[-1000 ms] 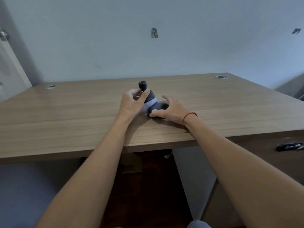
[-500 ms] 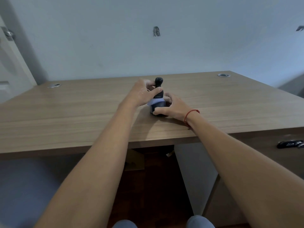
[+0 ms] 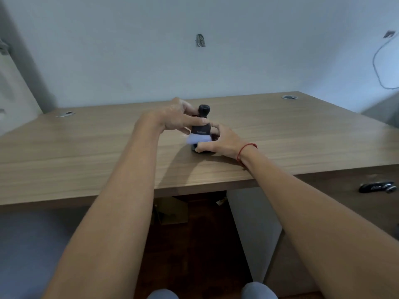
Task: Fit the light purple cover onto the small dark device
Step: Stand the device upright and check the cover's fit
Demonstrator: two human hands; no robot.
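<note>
Left hand (image 3: pixel 172 117) pinches small dark device (image 3: pixel 201 128) | right hand (image 3: pixel 220 141) grips its base | light purple cover (image 3: pixel 198 139) around its middle

From my view the table (image 3: pixel 86 152) lies bare to left and right of the small dark device (image 3: pixel 201 128), and behind it up to the wall (image 3: pixel 129 50). Both my hands crowd it: the left hand (image 3: pixel 174 117) blocks its left side, the right hand (image 3: pixel 220 141) its right base.
</note>
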